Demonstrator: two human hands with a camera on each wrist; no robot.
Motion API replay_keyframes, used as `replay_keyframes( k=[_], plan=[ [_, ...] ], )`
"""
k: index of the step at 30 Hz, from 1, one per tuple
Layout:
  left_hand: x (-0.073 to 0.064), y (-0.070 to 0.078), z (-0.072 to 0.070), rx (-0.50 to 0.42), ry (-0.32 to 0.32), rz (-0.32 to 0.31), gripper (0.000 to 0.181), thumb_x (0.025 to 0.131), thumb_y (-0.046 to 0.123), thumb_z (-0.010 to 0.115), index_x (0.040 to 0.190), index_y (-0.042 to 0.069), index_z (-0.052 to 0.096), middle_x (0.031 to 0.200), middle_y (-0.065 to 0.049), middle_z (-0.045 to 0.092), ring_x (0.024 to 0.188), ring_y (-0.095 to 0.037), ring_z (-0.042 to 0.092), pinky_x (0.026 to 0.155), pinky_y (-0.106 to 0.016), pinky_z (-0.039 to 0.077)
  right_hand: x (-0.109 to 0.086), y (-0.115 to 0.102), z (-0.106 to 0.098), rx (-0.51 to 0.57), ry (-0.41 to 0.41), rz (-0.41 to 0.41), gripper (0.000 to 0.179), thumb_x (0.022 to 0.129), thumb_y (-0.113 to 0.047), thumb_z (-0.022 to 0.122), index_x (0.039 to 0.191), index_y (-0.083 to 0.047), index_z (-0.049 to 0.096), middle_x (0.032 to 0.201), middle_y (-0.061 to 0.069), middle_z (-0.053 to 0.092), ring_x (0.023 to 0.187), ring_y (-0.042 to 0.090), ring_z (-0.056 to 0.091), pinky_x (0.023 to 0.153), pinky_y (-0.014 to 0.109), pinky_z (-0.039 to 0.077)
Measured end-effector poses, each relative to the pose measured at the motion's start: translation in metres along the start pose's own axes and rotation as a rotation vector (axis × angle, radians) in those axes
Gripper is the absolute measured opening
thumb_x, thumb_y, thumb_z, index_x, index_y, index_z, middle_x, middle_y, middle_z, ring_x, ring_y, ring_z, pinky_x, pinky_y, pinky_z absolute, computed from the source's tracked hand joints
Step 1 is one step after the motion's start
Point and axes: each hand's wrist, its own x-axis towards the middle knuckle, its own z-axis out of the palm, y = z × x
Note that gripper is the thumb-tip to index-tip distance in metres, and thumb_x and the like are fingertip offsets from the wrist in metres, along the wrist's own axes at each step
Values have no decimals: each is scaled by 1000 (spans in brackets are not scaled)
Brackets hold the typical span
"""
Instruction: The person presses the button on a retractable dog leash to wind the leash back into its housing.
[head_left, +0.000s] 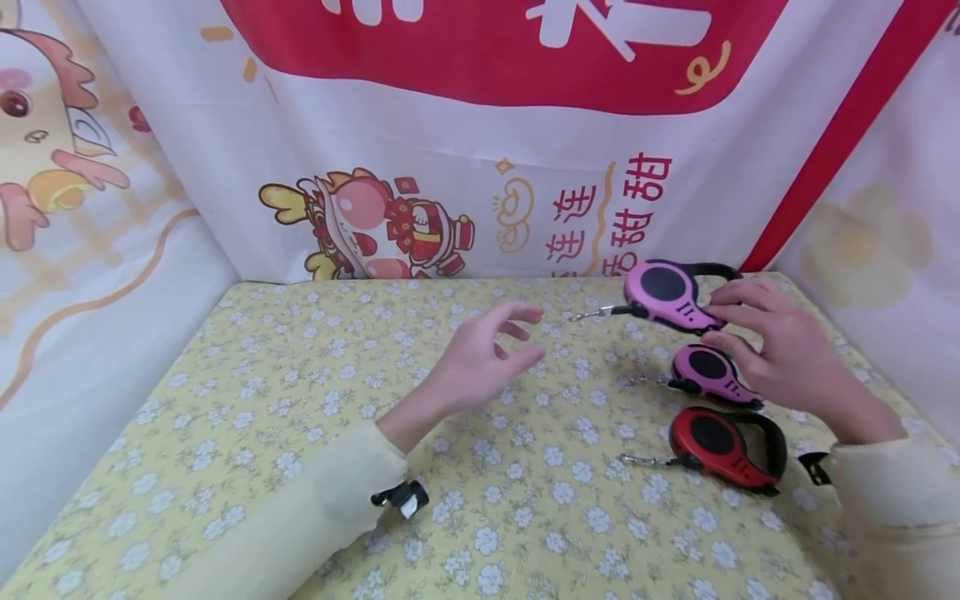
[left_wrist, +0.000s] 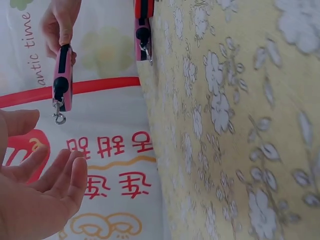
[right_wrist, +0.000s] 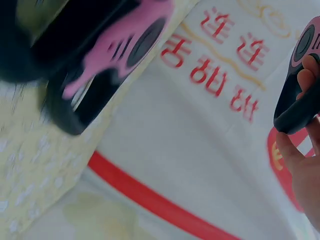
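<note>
My right hand point(head_left: 787, 358) pinches a pink and black retractable dog leash point(head_left: 663, 285) by its handle, raised above the table. Its metal clip point(head_left: 596, 313) points left, and in the left wrist view that clip point(left_wrist: 60, 118) dangles. Below the right hand, a second pink leash point(head_left: 707, 367) lies on the table, with a red retractable leash point(head_left: 708, 437) nearer to me. The right wrist view has the held leash point(right_wrist: 304, 45) at its right edge. Fingers loosely bent, my left hand point(head_left: 476, 362) hovers over the middle of the table, apart from the clip and holding nothing.
A yellow flowered cloth point(head_left: 315, 375) covers the table. White printed curtains point(head_left: 225, 150) enclose the back and both sides, the back one standing close behind the raised leash. A black clip-like device point(head_left: 405, 498) sits at my left sleeve.
</note>
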Motion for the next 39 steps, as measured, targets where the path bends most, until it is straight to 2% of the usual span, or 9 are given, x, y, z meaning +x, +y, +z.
replay_keyframes(
  k=[2,5,9,12,16,24,30,35,39],
  plan=[
    [7,0,5,-40,-3,-35,50,102,27,71,149,23,55,146,4,63,126,-19,63,100,-37,57,-1,10,-4,-38,-27,39,37,102,-31,73,102,6,77,113,22,69,113,41,57,112,11,31],
    [17,0,13,-102,-6,-108,54,101,30,72,151,27,53,148,6,61,130,-19,62,103,-40,57,0,23,-7,-88,-101,119,22,90,-10,83,103,6,77,116,23,68,115,42,56,108,37,45],
    [30,3,24,-185,-31,-217,58,99,35,75,152,32,52,150,8,59,132,-18,60,103,-41,57,-1,41,-6,-121,-199,200,31,78,3,88,107,9,77,118,27,68,116,45,56,95,62,46],
    [39,3,34,-251,-63,-240,59,99,32,76,152,33,52,151,8,59,132,-17,59,104,-41,56,-3,54,0,-125,-241,225,31,81,1,87,109,10,77,117,28,70,115,46,58,98,65,45],
    [49,0,47,-299,-108,-218,59,99,26,76,153,31,53,152,4,59,130,-16,60,105,-41,56,-7,72,11,-104,-314,287,30,89,-4,82,114,11,76,120,32,70,117,49,58,98,66,45],
    [57,-1,69,-297,-151,-236,57,99,25,75,152,31,54,151,5,60,127,-12,60,104,-36,56,-8,101,21,-87,-527,448,36,101,-13,71,128,10,70,134,38,64,127,59,56,103,73,45],
    [58,2,78,-304,-165,-229,54,100,21,74,150,29,56,151,4,60,123,-10,62,102,-34,57,-5,115,26,-97,-692,485,35,102,-15,69,130,6,71,139,39,61,132,62,53,108,75,42],
    [56,0,80,-280,-170,-225,53,100,25,75,149,26,57,149,5,62,125,-13,63,101,-32,57,-4,121,29,-97,-731,474,32,99,-14,72,126,4,74,135,35,65,128,59,57,106,72,45],
    [52,-3,71,-258,-172,-221,54,101,31,73,152,28,55,152,5,60,128,-14,61,103,-35,56,-1,118,24,-88,-698,535,34,101,-18,71,129,2,73,138,35,64,127,57,58,104,71,47]
  ],
)
